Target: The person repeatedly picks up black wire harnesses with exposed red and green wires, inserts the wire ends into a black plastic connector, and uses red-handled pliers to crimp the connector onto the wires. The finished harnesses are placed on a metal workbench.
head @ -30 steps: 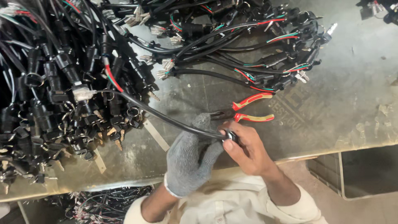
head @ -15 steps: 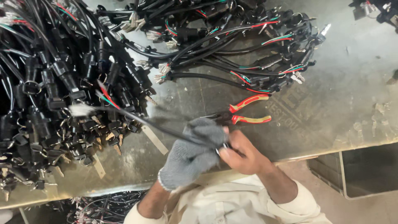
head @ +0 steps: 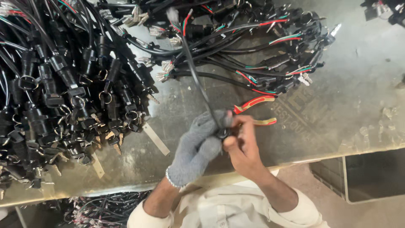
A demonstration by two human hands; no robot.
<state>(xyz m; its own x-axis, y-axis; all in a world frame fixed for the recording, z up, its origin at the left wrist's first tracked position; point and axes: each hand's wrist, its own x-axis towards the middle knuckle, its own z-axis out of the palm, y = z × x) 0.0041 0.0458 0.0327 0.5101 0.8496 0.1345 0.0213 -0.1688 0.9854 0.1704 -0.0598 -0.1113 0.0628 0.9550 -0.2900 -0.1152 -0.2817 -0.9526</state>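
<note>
The left hand (head: 197, 147), in a grey glove, is closed around the lower end of a black cable (head: 197, 80). The bare right hand (head: 241, 145) pinches the same end. The cable rises toward 12 o'clock, its loose wires blurred. Red-handled pliers (head: 256, 110) lie at 2 o'clock, just beside the hands. The swinging end could catch in the black cable pile (head: 253, 46) behind and drag pieces.

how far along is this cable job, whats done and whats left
Hard to say which heap is done. A big pile of keyed cables lies left on the table, a smaller bundle up top. In hand: one black cable gripped by the gloved left hand and bare right hand. Pliers lie idle.
</note>
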